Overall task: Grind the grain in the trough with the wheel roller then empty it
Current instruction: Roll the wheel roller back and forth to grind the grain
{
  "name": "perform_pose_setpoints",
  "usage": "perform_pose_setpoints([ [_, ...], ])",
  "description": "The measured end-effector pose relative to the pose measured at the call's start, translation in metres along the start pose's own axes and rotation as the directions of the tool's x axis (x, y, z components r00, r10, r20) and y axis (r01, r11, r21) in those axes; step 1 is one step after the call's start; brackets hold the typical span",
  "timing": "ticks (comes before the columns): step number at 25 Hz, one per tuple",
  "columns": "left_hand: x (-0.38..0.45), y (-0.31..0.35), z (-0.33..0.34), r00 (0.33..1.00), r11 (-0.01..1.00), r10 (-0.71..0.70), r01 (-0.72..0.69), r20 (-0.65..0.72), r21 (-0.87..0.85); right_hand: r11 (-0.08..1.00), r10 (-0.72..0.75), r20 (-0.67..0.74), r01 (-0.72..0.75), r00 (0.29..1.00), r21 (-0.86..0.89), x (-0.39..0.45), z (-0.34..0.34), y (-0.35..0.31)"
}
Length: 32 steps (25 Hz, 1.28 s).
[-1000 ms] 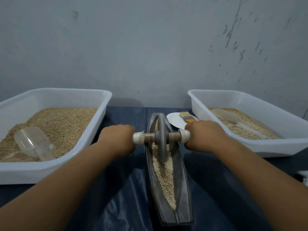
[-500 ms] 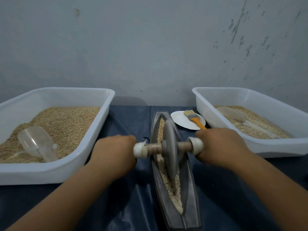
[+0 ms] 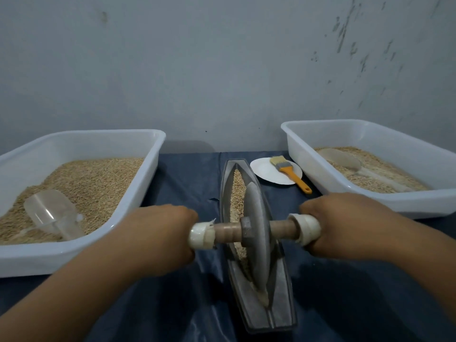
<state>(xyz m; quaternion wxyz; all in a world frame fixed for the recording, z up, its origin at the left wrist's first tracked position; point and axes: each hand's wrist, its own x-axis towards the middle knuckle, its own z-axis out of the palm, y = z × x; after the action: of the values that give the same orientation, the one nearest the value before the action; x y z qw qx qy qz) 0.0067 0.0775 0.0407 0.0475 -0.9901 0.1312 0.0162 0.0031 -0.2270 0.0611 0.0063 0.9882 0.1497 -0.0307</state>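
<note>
A long grey boat-shaped trough (image 3: 281, 304) lies lengthwise on the dark blue cloth, with tan grain (image 3: 237, 191) along its groove. The grey wheel roller (image 3: 257, 233) stands upright in the groove, near the trough's middle and toward its near half. A wooden axle with white taped ends runs through the wheel. My left hand (image 3: 160, 240) grips the left handle and my right hand (image 3: 345, 225) grips the right handle. The wheel hides the grain beneath it.
A white tub (image 3: 138, 193) of grain with a clear scoop (image 3: 53, 213) sits at the left. Another white tub (image 3: 303, 144) with grain and a scoop (image 3: 341, 160) sits at the right. A white plate (image 3: 265, 172) holds an orange-handled brush (image 3: 290, 172) behind the trough. A grey wall stands behind.
Both hands have pulled the wheel roller along the trough toward me, from its far part to near its middle. Grain at the far end is uncovered now.
</note>
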Motion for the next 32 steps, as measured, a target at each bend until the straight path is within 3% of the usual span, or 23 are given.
perform_pose_setpoints([
  [3, 0.014, 0.001, 0.009, 0.998, 0.997, -0.061, 0.061, -0.006, -0.041, 0.996, 0.013, -0.057, -0.018, 0.998, -0.092, 0.013, 0.003, -0.006],
  [7, 0.067, 0.004, 0.006, 0.98, 0.99, -0.138, 0.136, -0.142, -0.023, 0.985, 0.127, -0.112, -0.139, 0.986, -0.1, 0.075, 0.006, -0.007],
  [12, 0.079, 0.005, -0.008, 0.989, 0.997, -0.082, 0.082, -0.122, -0.005, 0.992, 0.121, -0.105, -0.125, 0.987, -0.031, 0.085, 0.01, -0.003],
  [19, 0.011, 0.008, -0.003, 1.0, 0.999, 0.024, -0.024, -0.013, 0.024, 0.998, 0.013, 0.201, -0.026, 0.979, 0.058, 0.012, 0.0, 0.002],
  [21, 0.019, 0.013, -0.003, 0.998, 0.999, -0.026, 0.028, -0.064, 0.039, 0.999, 0.048, 0.132, -0.047, 0.99, -0.007, 0.025, 0.006, -0.002],
  [24, 0.053, 0.018, -0.004, 0.974, 0.994, -0.086, 0.097, -0.211, 0.044, 0.988, 0.152, -0.121, -0.155, 0.981, -0.014, 0.064, 0.017, -0.006],
  [27, 0.08, 0.016, -0.014, 0.981, 0.994, -0.095, 0.101, -0.17, 0.03, 0.982, 0.187, -0.174, -0.184, 0.967, 0.033, 0.089, 0.021, -0.005],
  [29, 0.079, 0.016, -0.018, 0.986, 0.997, -0.072, 0.078, -0.151, 0.03, 0.988, 0.15, -0.118, -0.145, 0.982, 0.05, 0.085, 0.017, -0.003],
  [32, 0.042, 0.016, -0.007, 0.996, 1.0, -0.014, 0.016, -0.089, 0.02, 0.995, 0.048, 0.083, -0.055, 0.995, 0.088, 0.052, 0.004, -0.003],
])
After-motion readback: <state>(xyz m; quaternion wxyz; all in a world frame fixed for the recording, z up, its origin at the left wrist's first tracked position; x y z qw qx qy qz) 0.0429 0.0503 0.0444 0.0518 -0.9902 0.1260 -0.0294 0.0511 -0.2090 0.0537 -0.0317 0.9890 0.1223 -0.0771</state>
